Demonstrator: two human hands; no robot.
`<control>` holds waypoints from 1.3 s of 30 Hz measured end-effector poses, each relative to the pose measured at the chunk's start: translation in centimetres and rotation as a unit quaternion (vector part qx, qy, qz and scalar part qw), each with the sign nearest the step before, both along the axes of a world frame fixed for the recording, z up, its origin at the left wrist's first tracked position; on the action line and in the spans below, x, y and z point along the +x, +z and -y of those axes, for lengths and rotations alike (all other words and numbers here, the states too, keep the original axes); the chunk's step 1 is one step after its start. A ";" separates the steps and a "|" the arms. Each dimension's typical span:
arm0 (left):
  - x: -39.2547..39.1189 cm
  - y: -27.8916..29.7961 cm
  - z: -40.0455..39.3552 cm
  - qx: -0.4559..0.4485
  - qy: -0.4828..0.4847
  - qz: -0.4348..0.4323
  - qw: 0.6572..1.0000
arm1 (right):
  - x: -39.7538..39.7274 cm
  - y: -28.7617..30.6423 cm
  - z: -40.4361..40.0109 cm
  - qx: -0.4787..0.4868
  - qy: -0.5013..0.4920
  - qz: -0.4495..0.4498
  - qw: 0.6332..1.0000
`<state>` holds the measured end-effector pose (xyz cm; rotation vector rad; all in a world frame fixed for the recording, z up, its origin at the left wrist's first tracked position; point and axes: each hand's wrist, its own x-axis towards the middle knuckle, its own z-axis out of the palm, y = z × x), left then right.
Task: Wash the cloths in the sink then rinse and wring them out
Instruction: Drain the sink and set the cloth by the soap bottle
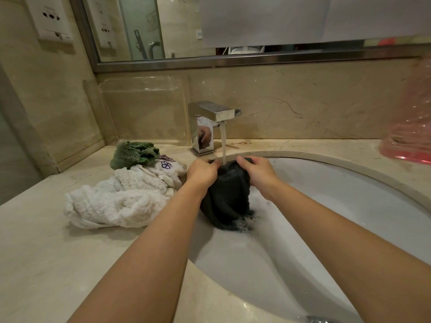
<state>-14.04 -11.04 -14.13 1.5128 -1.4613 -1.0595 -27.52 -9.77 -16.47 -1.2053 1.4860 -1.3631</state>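
The left hand [202, 171] and right hand [256, 171] are each pinching the top edge of a dark cloth [227, 197], holding it under the running faucet [213, 123] above the sudsy sink [349, 194]. White cloths [116, 201] and a green cloth [133, 155] are waiting on the counter [46, 252], seemingly unwashed; wringing is not yet done.

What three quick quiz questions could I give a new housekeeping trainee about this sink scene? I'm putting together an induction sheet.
1. True or false: water is running from the tap onto the dark cloth.
2. Which hands hold the dark cloth? A) left only B) right only C) both
3. Fill in: the white cloth and green cloth lie on the ____ left of the sink.

Key:
1. True; the stream lands on the cloth's top, between the hands.
2. C; the left hand and right hand each grip its top edge.
3. Counter.
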 end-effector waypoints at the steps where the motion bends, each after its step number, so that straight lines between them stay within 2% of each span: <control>1: 0.0 0.0 0.1 0.003 0.007 -0.009 1.000 | -0.1 0.1 -0.1 -0.009 -0.009 0.010 1.000; 5: 0.0 0.2 0.3 0.008 0.016 -0.035 0.999 | -0.5 0.2 -0.3 -0.027 -0.026 0.045 0.998; 10: 0.2 0.6 -0.6 0.090 -0.078 -0.063 0.991 | -0.3 0.6 -0.3 -0.012 -0.013 0.109 0.994; 13: 0.2 0.6 -0.5 0.093 -0.065 -0.067 0.991 | 0.3 0.6 -0.2 0.001 -0.008 0.104 0.995; 16: 0.2 0.8 -0.2 0.092 -0.049 -0.163 0.981 | 0.7 0.6 0.0 0.015 0.006 0.166 0.986; 19: 0.4 0.7 0.4 0.102 -0.017 -0.245 0.964 | 0.8 0.8 -0.2 0.048 0.086 0.224 0.970; 24: 0.6 0.9 0.9 0.118 -0.001 -0.317 0.941 | 0.9 0.1 -0.8 0.080 0.193 0.059 0.976; 26: 0.6 1.1 1.0 0.118 0.012 -0.341 0.932 | 0.8 -0.4 -0.6 0.074 0.197 0.025 0.977; 32: 0.5 1.0 1.5 0.058 0.030 -0.381 0.922 | 0.6 -0.2 0.0 0.012 0.068 0.074 0.995; 39: 0.7 1.2 1.2 0.043 0.013 -0.436 0.899 | 0.9 0.3 -0.7 0.019 0.114 0.099 0.988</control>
